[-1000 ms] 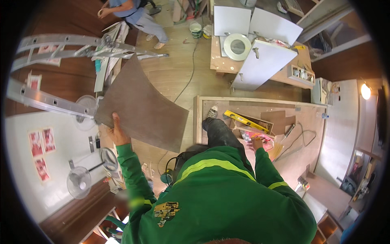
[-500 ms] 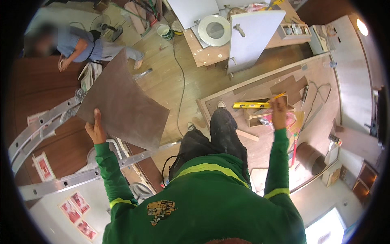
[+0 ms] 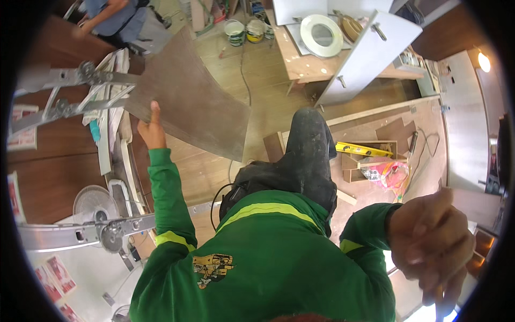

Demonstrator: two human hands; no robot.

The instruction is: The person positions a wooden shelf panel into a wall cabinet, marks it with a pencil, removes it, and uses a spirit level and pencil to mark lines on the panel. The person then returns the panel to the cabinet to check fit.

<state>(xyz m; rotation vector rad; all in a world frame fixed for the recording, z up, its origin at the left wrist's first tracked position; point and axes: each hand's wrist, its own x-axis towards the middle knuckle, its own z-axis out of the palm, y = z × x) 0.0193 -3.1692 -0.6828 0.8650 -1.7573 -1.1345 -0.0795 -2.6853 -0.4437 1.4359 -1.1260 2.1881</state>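
My left hand (image 3: pixel 152 129) grips the near left edge of a brown, slightly curved laminate sheet (image 3: pixel 190 96), thumb on top. The sheet hangs over the floor beside an aluminium ladder (image 3: pixel 88 231). At the lower right, my right hand (image 3: pixel 432 241) is raised close to the camera with its fingers curled. A thin orange pencil (image 3: pixel 439 296) pokes out beneath those fingers, partly hidden and blurred. A yellow spirit level (image 3: pixel 365 149) lies across a wooden box (image 3: pixel 351 163) ahead of my right side.
A worktable (image 3: pixel 289 51) at the far side carries a white panel (image 3: pixel 370 59) and a roll of edge banding (image 3: pixel 322 35). Buckets (image 3: pixel 234 33) stand beyond the sheet. A fan (image 3: pixel 96 206) is by the ladder. A person (image 3: pixel 120 19) works at far left. A cable (image 3: pixel 245 80) crosses the floor.
My right hand has risen from above the wooden box toward the camera at the lower right. The laminate sheet has shifted right in view, and one knee is lifted.
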